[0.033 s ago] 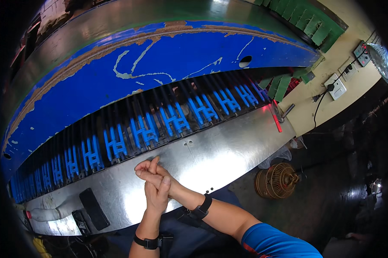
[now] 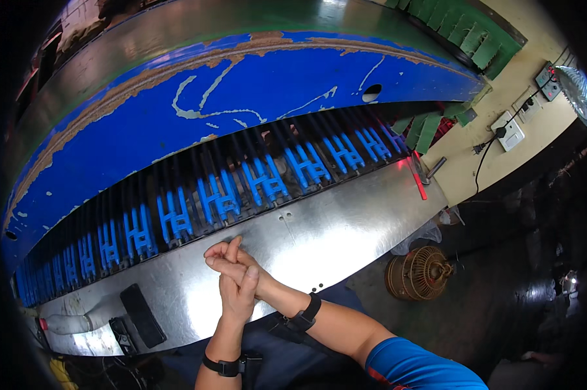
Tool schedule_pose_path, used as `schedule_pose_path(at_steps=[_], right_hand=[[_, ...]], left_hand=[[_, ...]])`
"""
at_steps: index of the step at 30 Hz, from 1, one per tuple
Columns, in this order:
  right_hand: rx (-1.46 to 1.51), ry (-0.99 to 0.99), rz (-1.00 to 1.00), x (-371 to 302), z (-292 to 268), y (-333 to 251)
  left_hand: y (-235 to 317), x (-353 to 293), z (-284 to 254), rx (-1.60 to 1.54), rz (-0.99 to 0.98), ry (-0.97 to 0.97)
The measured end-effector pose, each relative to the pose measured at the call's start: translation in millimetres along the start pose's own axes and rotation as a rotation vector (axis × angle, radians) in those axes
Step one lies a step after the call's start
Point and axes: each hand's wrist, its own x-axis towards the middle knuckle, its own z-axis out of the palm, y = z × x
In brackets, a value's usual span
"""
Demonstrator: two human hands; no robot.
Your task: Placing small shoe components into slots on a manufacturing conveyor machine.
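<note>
My left hand (image 2: 237, 298) and my right hand (image 2: 242, 265) are clasped together above a shiny metal ledge (image 2: 345, 221). Their fingers are folded and overlap, with nothing visible between them except each other. Part of the fingers is hidden in the clasp. Each wrist wears a black band with a small black box. Just beyond my hands runs a long row of blue H-shaped bars (image 2: 218, 198), under a big blue metal panel (image 2: 137, 130) with chipped paint.
On the ledge's left lie a clear bottle (image 2: 69, 324) with a red cap, a black phone-like slab (image 2: 142, 316) and a small black device (image 2: 121, 335). At its right end are a red bar (image 2: 417, 179) and a short-handled tool (image 2: 436, 168). A round slatted basket (image 2: 418, 273) stands below.
</note>
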Motion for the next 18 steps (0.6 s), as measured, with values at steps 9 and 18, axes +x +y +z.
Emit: schedule_pose_path(at_steps=[9,18], right_hand=[[-0.007,-0.014,-0.023,-3,1,-6],[-0.022,0.058,-0.048,-4,-9,-5]], left_hand=[[9,3,-4,-0.010,-0.059,-0.061],[-53,-27,2,-0.039,-0.099,-0.127]])
